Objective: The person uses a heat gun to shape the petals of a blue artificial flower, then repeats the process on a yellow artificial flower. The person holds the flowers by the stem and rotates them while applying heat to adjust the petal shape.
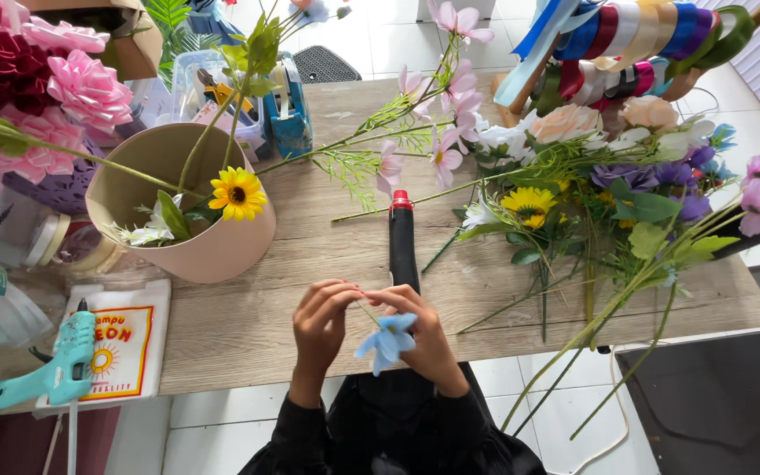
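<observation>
Both hands meet at the near edge of the wooden worktop (310,255). The right hand (424,339) holds a small pale blue flower (389,339), and the left hand (320,321) pinches its thin stem with closed fingertips. Just beyond them lies a black tool with a red tip (402,237). To the left, a teal glue gun (50,369) rests on a printed bag. Farther back stands a round beige box (195,255) holding a sunflower (237,193), and to the right a heap of mixed flowers (591,193).
</observation>
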